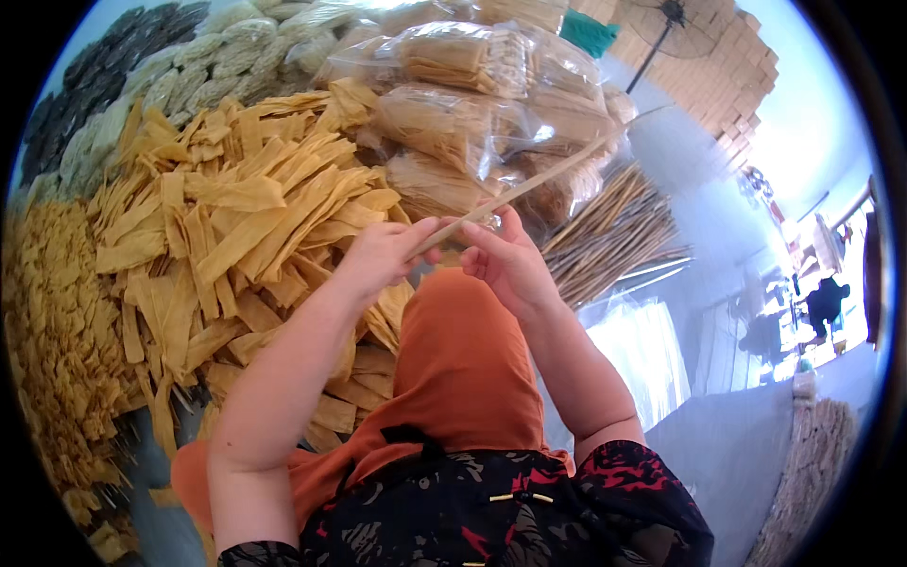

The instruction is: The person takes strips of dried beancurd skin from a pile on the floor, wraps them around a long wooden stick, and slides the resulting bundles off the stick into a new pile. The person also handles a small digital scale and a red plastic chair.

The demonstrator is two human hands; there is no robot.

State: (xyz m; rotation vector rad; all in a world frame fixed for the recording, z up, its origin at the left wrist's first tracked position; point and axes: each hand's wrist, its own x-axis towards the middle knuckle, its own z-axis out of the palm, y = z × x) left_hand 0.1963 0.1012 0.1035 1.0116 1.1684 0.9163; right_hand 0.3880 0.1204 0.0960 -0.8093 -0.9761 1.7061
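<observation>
A long, narrow tan strip (538, 183) of what looks like dried plant fibre runs slantwise up to the right, thinning to a point at its far end. Its lower end is pinched in my left hand (386, 255), thumb on top. My right hand (506, 255) grips the same strip a little further along, close beside the left. Both hands are above my knee in orange trousers (468, 340). A big heap of flat yellow-tan strips (241, 205) lies to the left of my hands.
Clear plastic bags of bundled tan strips (453, 127) are stacked ahead. A bundle of thin brown stalks (616, 234) and clear plastic sheeting (638, 340) lie to the right. Pale braided coils (227, 57) and dark bundles (120, 57) fill the far left. A fan (669, 14) stands behind.
</observation>
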